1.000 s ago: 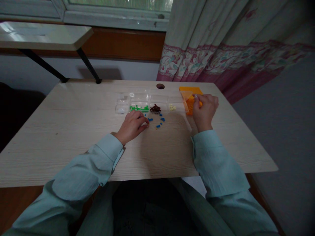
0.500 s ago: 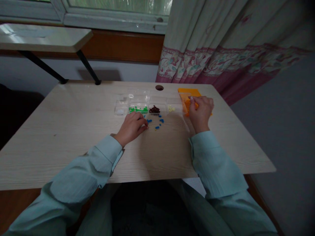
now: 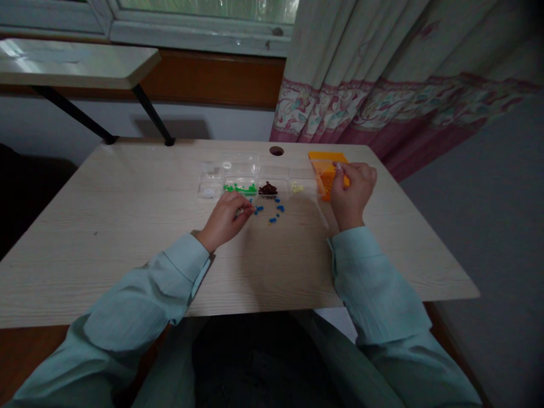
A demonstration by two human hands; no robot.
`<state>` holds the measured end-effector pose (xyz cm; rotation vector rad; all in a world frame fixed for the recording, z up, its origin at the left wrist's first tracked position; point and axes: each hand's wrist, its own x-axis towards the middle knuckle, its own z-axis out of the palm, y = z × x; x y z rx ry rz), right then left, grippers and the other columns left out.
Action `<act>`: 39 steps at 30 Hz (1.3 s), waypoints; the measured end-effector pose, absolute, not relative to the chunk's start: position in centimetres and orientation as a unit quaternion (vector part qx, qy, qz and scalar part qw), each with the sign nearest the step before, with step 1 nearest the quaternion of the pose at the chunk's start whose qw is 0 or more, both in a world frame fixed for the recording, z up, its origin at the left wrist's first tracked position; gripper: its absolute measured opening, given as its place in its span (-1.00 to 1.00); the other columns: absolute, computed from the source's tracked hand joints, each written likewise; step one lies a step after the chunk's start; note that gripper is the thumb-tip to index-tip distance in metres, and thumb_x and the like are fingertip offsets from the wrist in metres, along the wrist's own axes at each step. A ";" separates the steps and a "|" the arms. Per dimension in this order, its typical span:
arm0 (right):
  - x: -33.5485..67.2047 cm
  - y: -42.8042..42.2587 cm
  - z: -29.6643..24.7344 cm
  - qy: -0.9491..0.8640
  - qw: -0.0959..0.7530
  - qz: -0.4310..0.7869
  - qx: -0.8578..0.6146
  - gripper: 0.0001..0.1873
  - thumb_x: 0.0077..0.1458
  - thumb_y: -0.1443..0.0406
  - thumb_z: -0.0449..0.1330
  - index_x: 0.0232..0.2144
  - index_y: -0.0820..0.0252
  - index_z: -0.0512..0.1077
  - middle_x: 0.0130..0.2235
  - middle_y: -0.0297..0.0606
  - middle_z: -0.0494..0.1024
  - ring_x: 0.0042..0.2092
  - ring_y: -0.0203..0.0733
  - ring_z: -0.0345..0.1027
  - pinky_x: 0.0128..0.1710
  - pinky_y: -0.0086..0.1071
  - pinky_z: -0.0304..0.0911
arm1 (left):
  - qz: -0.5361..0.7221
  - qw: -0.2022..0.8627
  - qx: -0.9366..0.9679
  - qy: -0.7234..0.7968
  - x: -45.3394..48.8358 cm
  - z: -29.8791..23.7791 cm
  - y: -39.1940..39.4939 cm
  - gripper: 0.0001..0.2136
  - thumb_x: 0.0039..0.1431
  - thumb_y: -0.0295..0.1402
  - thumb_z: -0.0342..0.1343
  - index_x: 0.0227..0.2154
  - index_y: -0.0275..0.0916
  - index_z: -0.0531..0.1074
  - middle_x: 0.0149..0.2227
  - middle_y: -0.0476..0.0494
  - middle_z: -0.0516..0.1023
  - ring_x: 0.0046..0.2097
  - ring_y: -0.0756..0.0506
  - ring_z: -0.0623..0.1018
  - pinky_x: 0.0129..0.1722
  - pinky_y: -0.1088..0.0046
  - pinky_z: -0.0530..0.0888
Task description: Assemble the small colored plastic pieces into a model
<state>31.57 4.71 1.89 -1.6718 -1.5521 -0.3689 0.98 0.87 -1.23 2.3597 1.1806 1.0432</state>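
Observation:
A clear compartment box (image 3: 242,170) lies on the pale wooden table (image 3: 127,226), holding green pieces (image 3: 238,187), dark red pieces (image 3: 268,188) and pale yellow pieces (image 3: 297,186). Several small blue pieces (image 3: 272,212) are scattered in front of it. My left hand (image 3: 225,218) rests on the table with fingertips pinched at the blue pieces; what they hold is too small to name. My right hand (image 3: 352,190) is closed in a pinch on the edge of a clear bag (image 3: 323,175) with orange contents, which lies over an orange card (image 3: 327,156).
A round cable hole (image 3: 276,151) sits in the table near its far edge. A patterned curtain (image 3: 382,85) hangs at the back right. Another table (image 3: 72,62) stands behind at the left, under a window.
My left hand's fingertips have lifted a little at the blue pieces. My right hand stayed on the bag; the view shifted slightly.

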 end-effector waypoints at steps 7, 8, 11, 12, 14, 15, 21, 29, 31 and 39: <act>27.9 2.6 2.9 -0.636 0.395 -0.157 -0.644 -0.53 0.31 0.16 -0.18 -0.01 0.07 0.46 -0.12 -0.07 0.39 0.02 0.05 0.22 -0.01 0.01 0.10 | 0.430 0.251 0.761 0.416 1.0 -1.2 1.1 -0.76 0.31 -0.23 -0.06 -0.39 -0.23 0.39 -0.39 -0.09 0.39 -0.27 -0.07 0.40 -0.24 0.36 0.36; 27.1 2.2 2.7 -0.657 0.390 -0.145 -0.629 -0.55 0.30 0.15 -0.16 -0.02 0.04 0.47 -0.12 -0.08 0.40 0.02 0.04 0.23 0.00 0.00 0.10 | 0.432 0.260 0.755 0.420 1.0 -1.3 1.2 -0.76 0.31 -0.22 -0.06 -0.39 -0.23 0.39 -0.38 -0.09 0.40 -0.27 -0.07 0.41 -0.24 0.37 0.36; 24.6 1.4 1.9 -0.730 0.389 -0.108 -0.552 -0.66 0.27 0.15 -0.03 -0.07 -0.06 0.50 -0.16 -0.16 0.45 -0.03 0.00 0.28 0.01 -0.04 0.12 | 0.438 0.277 0.740 0.428 0.9 -1.6 1.3 -0.74 0.31 -0.19 -0.06 -0.39 -0.23 0.39 -0.37 -0.09 0.40 -0.26 -0.07 0.42 -0.22 0.36 0.37; 23.9 1.2 1.5 -0.754 0.390 -0.097 -0.520 -0.69 0.25 0.16 0.02 -0.07 -0.10 0.50 -0.17 -0.20 0.46 -0.05 -0.03 0.29 0.01 -0.05 0.13 | 0.441 0.280 0.737 0.429 0.9 -1.6 1.3 -0.73 0.31 -0.17 -0.05 -0.39 -0.23 0.39 -0.36 -0.10 0.40 -0.26 -0.07 0.42 -0.22 0.35 0.38; 22.5 1.0 0.7 -0.791 0.387 -0.081 -0.468 -0.72 0.22 0.18 0.09 -0.07 -0.16 0.50 -0.18 -0.25 0.49 -0.07 -0.06 0.31 0.00 -0.09 0.13 | 0.444 0.282 0.734 0.430 1.0 -1.6 1.3 -0.71 0.30 -0.15 -0.05 -0.40 -0.23 0.40 -0.37 -0.10 0.41 -0.26 -0.07 0.42 -0.21 0.35 0.38; 22.0 0.9 0.4 -0.804 0.384 -0.076 -0.448 -0.73 0.21 0.18 0.12 -0.07 -0.17 0.50 -0.18 -0.26 0.50 -0.08 -0.08 0.31 0.00 -0.11 0.13 | 0.444 0.281 0.734 0.430 1.0 -1.6 1.3 -0.70 0.31 -0.13 -0.05 -0.40 -0.23 0.40 -0.37 -0.10 0.41 -0.26 -0.07 0.42 -0.21 0.35 0.38; 20.5 0.5 -0.7 -0.846 0.362 -0.063 -0.386 -0.74 0.18 0.12 0.17 -0.09 -0.10 0.52 -0.19 -0.27 0.54 -0.09 -0.11 0.30 -0.03 -0.17 0.11 | 0.438 0.279 0.734 0.437 1.2 -1.4 1.1 -0.63 0.31 -0.06 -0.08 -0.41 -0.23 0.40 -0.40 -0.09 0.41 -0.30 -0.06 0.41 -0.27 0.38 0.39; 20.1 0.3 -0.1 -0.842 0.358 -0.057 -0.399 -0.80 0.22 0.15 0.14 -0.19 -0.09 0.55 -0.25 -0.30 0.56 -0.14 -0.14 0.30 -0.03 -0.19 0.07 | 0.430 0.266 0.743 0.438 1.2 -1.5 1.2 -0.67 0.31 -0.12 -0.06 -0.39 -0.24 0.43 -0.37 -0.10 0.44 -0.25 -0.06 0.43 -0.21 0.39 0.40; 20.1 0.3 0.0 -0.845 0.357 -0.064 -0.394 -0.81 0.22 0.18 0.15 -0.20 -0.09 0.55 -0.25 -0.30 0.57 -0.15 -0.15 0.31 -0.04 -0.19 0.06 | 0.434 0.263 0.743 0.437 1.2 -1.5 1.2 -0.69 0.31 -0.15 -0.05 -0.38 -0.24 0.43 -0.36 -0.10 0.44 -0.25 -0.07 0.44 -0.21 0.38 0.40; 19.9 0.3 -0.1 -0.844 0.365 -0.123 -0.374 -0.83 0.23 0.22 0.15 -0.22 0.01 0.55 -0.31 -0.32 0.57 -0.20 -0.21 0.30 -0.07 -0.22 0.04 | 0.452 0.248 0.729 0.451 1.3 -1.2 1.0 -0.74 0.28 -0.19 0.01 -0.41 -0.24 0.44 -0.39 -0.07 0.41 -0.28 -0.05 0.41 -0.26 0.41 0.36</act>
